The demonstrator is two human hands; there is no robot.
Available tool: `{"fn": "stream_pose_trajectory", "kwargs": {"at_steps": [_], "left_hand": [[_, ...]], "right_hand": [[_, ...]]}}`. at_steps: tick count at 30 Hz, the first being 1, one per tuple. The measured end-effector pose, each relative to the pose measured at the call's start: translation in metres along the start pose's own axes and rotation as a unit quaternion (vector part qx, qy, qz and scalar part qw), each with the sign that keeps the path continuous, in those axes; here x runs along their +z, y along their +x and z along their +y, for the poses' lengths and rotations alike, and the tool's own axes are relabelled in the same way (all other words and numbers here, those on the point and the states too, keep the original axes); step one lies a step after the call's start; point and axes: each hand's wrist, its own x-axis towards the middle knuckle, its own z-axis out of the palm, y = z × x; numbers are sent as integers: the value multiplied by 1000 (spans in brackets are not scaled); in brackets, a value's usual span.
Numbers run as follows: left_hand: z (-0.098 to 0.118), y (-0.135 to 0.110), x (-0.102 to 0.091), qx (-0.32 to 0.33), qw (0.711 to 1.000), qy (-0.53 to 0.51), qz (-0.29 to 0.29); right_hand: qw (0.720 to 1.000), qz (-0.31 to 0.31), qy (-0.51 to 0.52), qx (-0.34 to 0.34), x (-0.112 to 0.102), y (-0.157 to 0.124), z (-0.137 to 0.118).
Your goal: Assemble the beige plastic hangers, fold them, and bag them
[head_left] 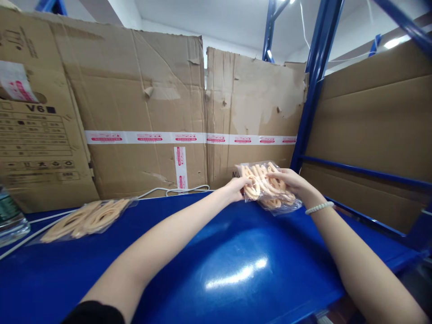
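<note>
A clear plastic bag of peach-coloured rubber rings rests at the far right of the blue shelf top, close to the cardboard. My left hand grips the bag's left edge with curled fingers. My right hand lies over the bag's right side, fingers closed on it; a pale bead bracelet circles that wrist. A second, flatter bag of the same rings lies at the left of the shelf, away from both hands.
Large taped cardboard boxes wall the back of the shelf. Blue rack uprights and more cardboard close the right side. A white cable runs along the back. A plastic water bottle stands at the far left edge.
</note>
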Motion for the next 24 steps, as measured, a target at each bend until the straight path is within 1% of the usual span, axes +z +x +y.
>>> {"fn": "stream_pose_trajectory", "kwargs": {"at_steps": [2, 5, 8, 10, 11, 12, 13, 14, 15, 16, 17, 18, 19, 20, 22, 24], "left_hand": [[3, -28, -21, 25, 999, 21, 22], [3, -80, -58, 89, 992, 56, 75], [-1, -137, -97, 142, 974, 115, 135], [-3, -171, -120, 166, 957, 167, 168], [-5, -186, -130, 189, 941, 214, 181], [-7, -199, -139, 263, 876, 352, 197], [-9, -211, -146, 318, 797, 471, 205], [-13, -220, -153, 346, 723, 564, 198], [-17, -227, -157, 358, 651, 643, 185], [-22, -232, -161, 355, 595, 700, 173], [-27, -236, -163, 344, 555, 740, 162], [-32, -238, -164, 330, 530, 766, 154], [-36, -239, -165, 313, 517, 783, 147], [-40, -239, -165, 295, 514, 793, 142], [-45, -239, -167, 260, 525, 799, 134], [-46, -239, -169, 239, 548, 793, 120]], "right_hand": [[997, -37, 37, -52, 31, -8, -3], [984, -94, 86, -122, 89, -26, -2], [969, -148, 115, -163, 143, -46, 3], [957, -189, 125, -182, 172, -57, 7], [952, -207, 125, -190, 182, -60, 9], [947, -220, 122, -199, 191, -63, 11], [944, -231, 115, -206, 198, -64, 13], [942, -239, 106, -213, 203, -65, 15], [940, -245, 93, -217, 206, -65, 18], [940, -249, 80, -221, 207, -64, 21], [940, -250, 66, -223, 207, -62, 23], [941, -247, 52, -224, 204, -60, 24], [944, -239, 38, -226, 200, -58, 25], [947, -226, 23, -229, 194, -55, 24], [954, -184, -10, -238, 176, -49, 18], [960, -121, -47, -250, 149, -40, 7]]}}
